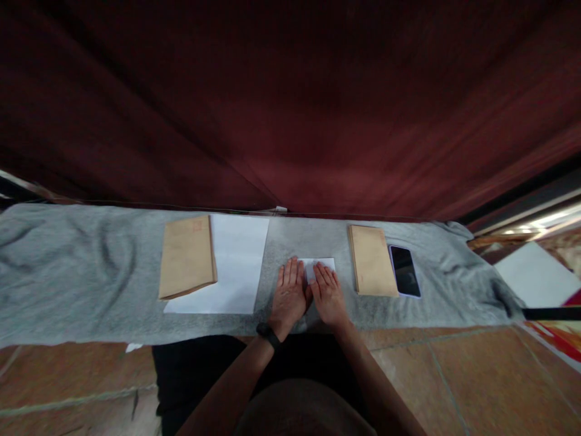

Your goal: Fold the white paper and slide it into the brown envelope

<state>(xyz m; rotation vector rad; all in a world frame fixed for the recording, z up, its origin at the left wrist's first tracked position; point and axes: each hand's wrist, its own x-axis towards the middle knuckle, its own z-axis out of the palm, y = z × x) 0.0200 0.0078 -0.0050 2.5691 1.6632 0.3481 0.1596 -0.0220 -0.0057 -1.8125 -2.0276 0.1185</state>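
Both palms lie flat on a small folded piece of white paper (323,263), whose far edge shows past the fingertips. My left hand (289,293), with a dark band on the wrist, covers its left side, fingers stretched out. My right hand (328,295) rests on the right part, fingers slightly spread. The thumbs come close together in the middle. Most of the paper is hidden under the hands. To the left, a stack of brown envelopes (187,257) lies partly over large white sheets (239,260). Another pile of brown envelopes (374,261) is on the right.
A phone (405,270) with a dark screen lies beside the right envelopes. Grey cloth (308,233) covers the long, narrow surface. Dark red fabric (290,121) rises behind it. Tiled floor (490,375) shows in front, and a white board-like thing (535,275) stands at far right.
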